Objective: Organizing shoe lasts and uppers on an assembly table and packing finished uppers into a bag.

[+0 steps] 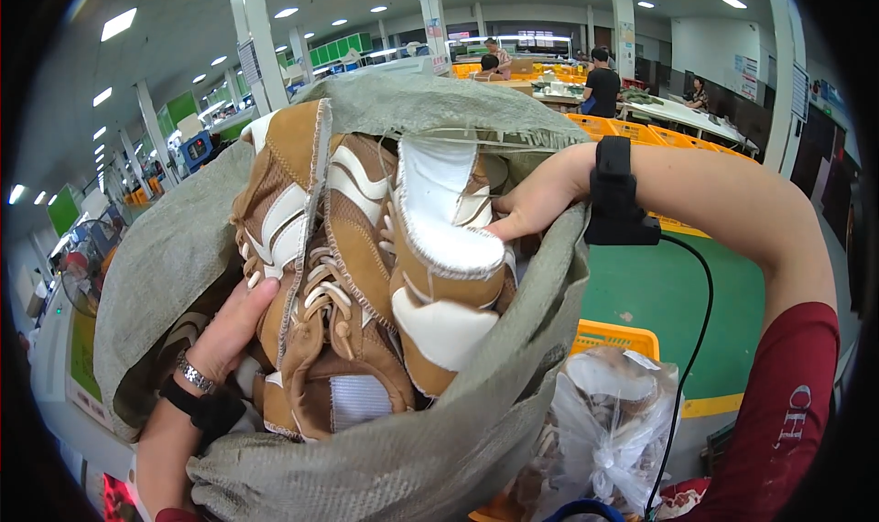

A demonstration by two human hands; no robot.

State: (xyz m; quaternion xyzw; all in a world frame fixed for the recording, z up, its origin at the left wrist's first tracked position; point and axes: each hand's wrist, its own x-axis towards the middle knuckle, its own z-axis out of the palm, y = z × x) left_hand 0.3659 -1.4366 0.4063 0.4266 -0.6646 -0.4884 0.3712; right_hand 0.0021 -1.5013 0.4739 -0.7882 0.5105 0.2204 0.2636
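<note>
Several brown-and-white shoe uppers [352,224], some with laces, stand packed together in the mouth of a grey-green woven sack [174,247]. My left hand [233,325] grips the left side of the bunch, its thumb against an upper and its other fingers hidden. On the opposite side my right hand [545,192] closes around the bunch, thumb on a white-lined upper [444,229], fingers mostly out of sight behind it. The sack's rim folds around the uppers and covers their lower parts.
At the lower right, a clear plastic bag [604,430] of uppers lies by a yellow crate [618,339]. A black cable [700,339] hangs from my right wrist. A fan [82,270] stands at the left. People work at tables [673,110] farther back.
</note>
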